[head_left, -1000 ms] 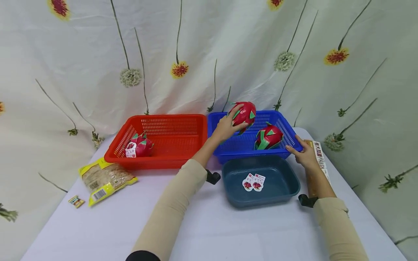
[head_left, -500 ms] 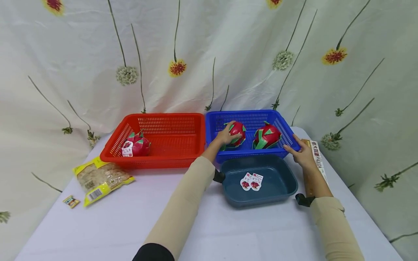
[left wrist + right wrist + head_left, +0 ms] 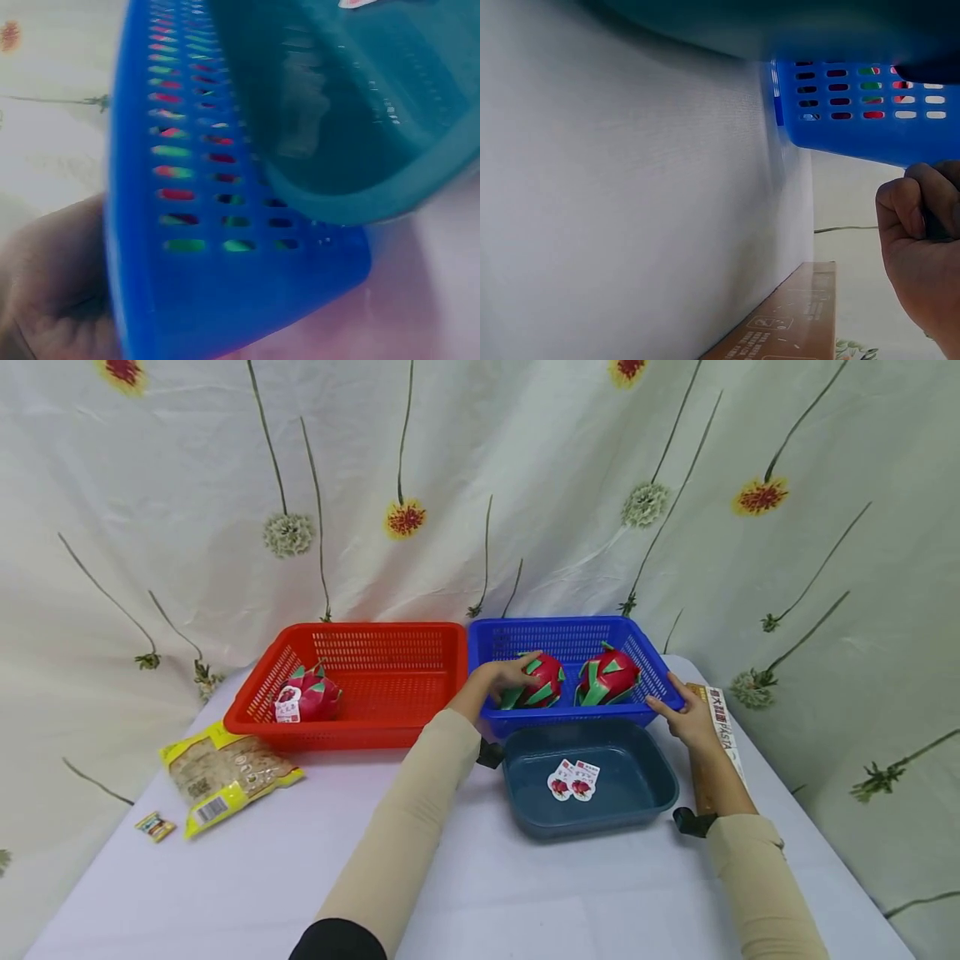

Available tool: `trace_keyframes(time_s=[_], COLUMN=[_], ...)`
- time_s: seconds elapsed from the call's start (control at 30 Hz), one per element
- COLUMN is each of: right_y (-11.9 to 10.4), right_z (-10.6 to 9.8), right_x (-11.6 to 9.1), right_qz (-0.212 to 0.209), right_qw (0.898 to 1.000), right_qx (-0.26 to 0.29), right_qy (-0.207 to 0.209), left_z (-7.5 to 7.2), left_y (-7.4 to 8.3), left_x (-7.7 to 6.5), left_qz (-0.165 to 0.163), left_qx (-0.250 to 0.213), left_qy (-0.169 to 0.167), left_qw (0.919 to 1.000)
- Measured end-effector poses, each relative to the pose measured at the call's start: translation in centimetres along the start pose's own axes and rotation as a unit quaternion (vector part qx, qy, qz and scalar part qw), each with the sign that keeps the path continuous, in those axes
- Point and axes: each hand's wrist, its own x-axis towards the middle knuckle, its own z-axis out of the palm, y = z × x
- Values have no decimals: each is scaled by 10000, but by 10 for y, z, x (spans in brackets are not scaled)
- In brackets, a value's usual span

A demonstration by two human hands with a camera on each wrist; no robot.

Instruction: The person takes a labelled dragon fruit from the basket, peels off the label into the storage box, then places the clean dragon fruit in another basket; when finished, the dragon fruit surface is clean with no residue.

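Note:
In the head view, my left hand is over the left end of the blue basket, its fingers beside and touching or almost touching a red dragon fruit with green scales. A second dragon fruit sits to its right in the same basket. My right hand grips the basket's right front corner; its curled fingers also show in the right wrist view. In the left wrist view, the basket wall hides most of my left hand.
A red basket at left holds one dragon fruit bearing a label. In front, a dark teal tray contains two label cards. A yellow bag, a small packet and a pasta box lie around.
My left hand has lowered the dragon fruit into the left end of the blue basket, and its fingers have drawn back leftward from it. The right hand stays at the basket's corner.

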Motion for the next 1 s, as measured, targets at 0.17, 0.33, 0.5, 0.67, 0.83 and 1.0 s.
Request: trace_keyframes(time_s=[0.17, 0.33, 0.5, 0.67, 0.83, 1.0], right_y=[2, 2, 2, 1, 3, 2], right_z=[-1, -1, -1, 2, 0, -2], right_x=[1, 0, 1, 0, 1, 2], right_qz=[-2, 21, -52, -34, -15, -3], right_qw=[10000, 9999, 10000, 10000, 9999, 10000], right_qx=[29, -63, -20, -32, -53, -20], right_qy=[40, 112, 48, 10, 93, 66], left_z=[0, 11, 23, 17, 16, 27], left_y=[16, 9, 4, -23, -29, 3], left_x=[-20, 1, 30, 99, 111, 44], left_qz=[-37, 580, 843, 847, 949, 704], left_qx=[157, 418, 665, 579, 579, 754], left_qy=[-614, 53, 1429, 1636, 1421, 1461], left_qw=[9980, 9974, 9839, 9812, 9836, 9839])
